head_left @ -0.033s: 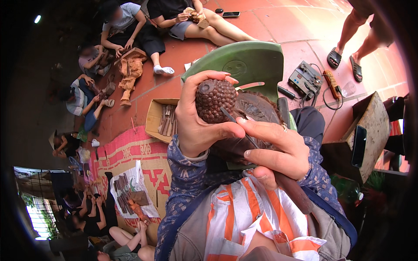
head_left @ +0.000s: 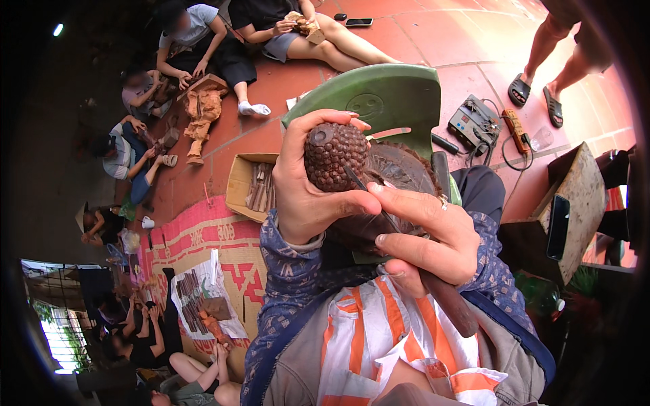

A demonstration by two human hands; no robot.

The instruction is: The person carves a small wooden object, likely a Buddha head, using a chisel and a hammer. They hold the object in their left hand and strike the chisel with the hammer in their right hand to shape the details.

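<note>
My left hand [head_left: 301,186] wraps round the knobbly head [head_left: 333,152] of a dark brown wood carving, its thumb along the near side. The carving's broad, smoother body [head_left: 396,172] lies beyond and beneath my hands, partly hidden by them. In my right hand [head_left: 433,243] is a carving chisel [head_left: 447,301], its wooden handle pointing back toward my lap. The chisel's thin metal blade reaches between my fingers, its tip at the lower right of the round knobs. My left thumb and right fingertips meet near the blade.
A green plastic chair [head_left: 379,95] stands just beyond the carving. On the left are a box of tools [head_left: 240,189] and more chisels [head_left: 193,304] on paper over a mat. A control box [head_left: 474,125] and power strip [head_left: 516,128] lie right. Several people sit to the left.
The chisel's handle end has swung slightly left and down, and my right fingers have shifted a little with it. My left hand and the carving look unmoved.
</note>
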